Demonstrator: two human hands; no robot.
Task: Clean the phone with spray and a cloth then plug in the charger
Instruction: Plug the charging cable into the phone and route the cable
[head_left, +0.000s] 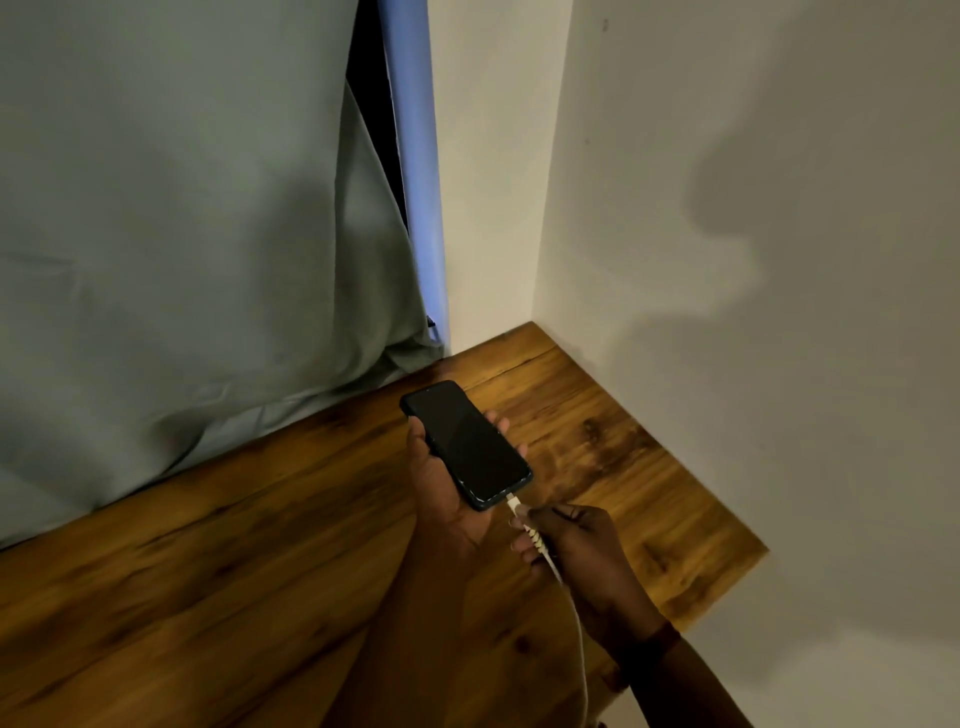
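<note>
A black phone (466, 442) with a dark screen lies face up in my left hand (441, 491), held above the wooden table (208, 571). My right hand (576, 545) pinches the white charger cable (537, 545) just behind its plug. The plug tip sits at the phone's bottom edge, touching the port. The cable runs down past my right wrist and out of the bottom of the frame. No spray bottle or cloth is in view.
A grey-green curtain (182, 234) hangs behind the table's far edge on the left. White walls (727, 260) close the corner at the back and right. The table's right edge runs diagonally along the wall.
</note>
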